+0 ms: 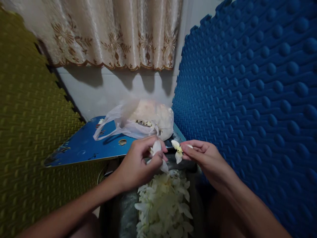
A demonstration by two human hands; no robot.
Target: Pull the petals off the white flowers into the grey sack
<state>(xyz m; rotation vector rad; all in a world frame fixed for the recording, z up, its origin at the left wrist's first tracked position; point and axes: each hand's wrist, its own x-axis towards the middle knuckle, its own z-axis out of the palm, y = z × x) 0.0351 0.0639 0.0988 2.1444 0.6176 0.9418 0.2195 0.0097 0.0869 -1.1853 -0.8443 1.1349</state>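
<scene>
My left hand (146,158) is closed on a white flower (156,147), whose petals stick out between thumb and fingers. To its right, my right hand (201,152) pinches a second white flower with a yellowish centre (178,150) between thumb and fingertips. The two flowers are apart. Below both hands lies a heap of white flowers (163,205) on dark grey plastic (128,211). Beyond the hands, a translucent plastic bag (153,115) with more pale flowers inside rests on a blue board.
The blue board (86,145) has printed pictures and a round hole, and a small white flower (101,121) lies near its back left. A yellow-green foam mat (32,109) rises at the left, a blue foam mat (242,86) at the right. A curtain (116,33) hangs behind.
</scene>
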